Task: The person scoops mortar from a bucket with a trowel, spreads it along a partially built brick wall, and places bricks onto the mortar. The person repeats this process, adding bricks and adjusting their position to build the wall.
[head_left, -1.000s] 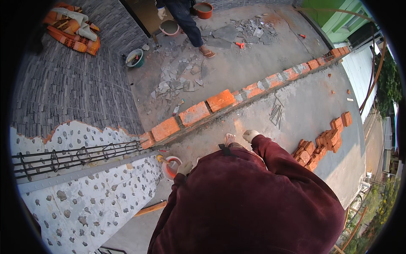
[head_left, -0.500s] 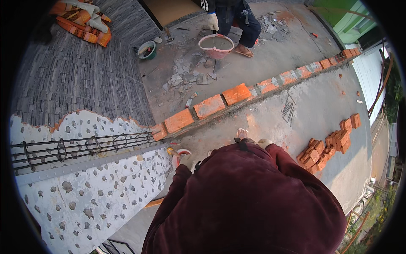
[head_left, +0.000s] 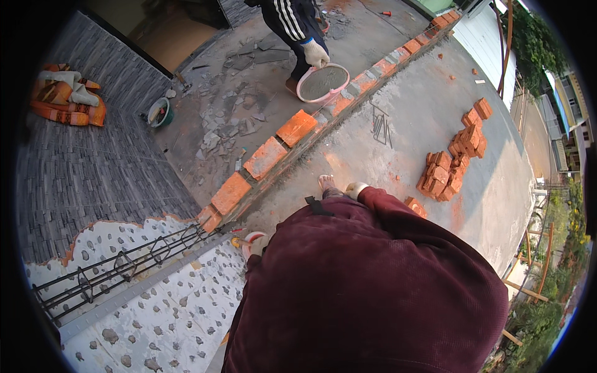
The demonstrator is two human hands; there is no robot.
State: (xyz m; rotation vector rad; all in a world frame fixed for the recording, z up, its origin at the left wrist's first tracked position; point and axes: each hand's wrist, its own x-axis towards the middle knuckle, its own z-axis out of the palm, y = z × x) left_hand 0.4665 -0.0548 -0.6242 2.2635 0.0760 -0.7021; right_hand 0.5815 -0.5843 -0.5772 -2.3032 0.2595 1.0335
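My left hand (head_left: 260, 245), in a pale glove, is beside a white container with a red rim (head_left: 254, 236) at the end of the low brick wall. My sleeve and body hide most of its fingers, so its grip does not show. Low in front of me on the right, my right hand (head_left: 356, 189), also gloved, comes out of a maroon sleeve near my bare foot (head_left: 326, 181). Its fingers are not clear. Ahead, the low brick wall (head_left: 264, 158) runs from near left to far right, with several orange bricks on top.
Across the wall, a co-worker's gloved hand (head_left: 316, 55) holds a pink tub of grey mortar (head_left: 301, 87). Stacked bricks (head_left: 435, 174) and bent metal rods (head_left: 380, 127) lie on the right-hand floor. A rebar cage (head_left: 118, 270) stretches along the left wall. Beyond lie a bucket (head_left: 160, 113) and broken tile pieces (head_left: 217, 133).
My view has turned to the right. The co-worker has bent down and brought the mortar tub up to the brick wall. My hands stay low, near the same places.
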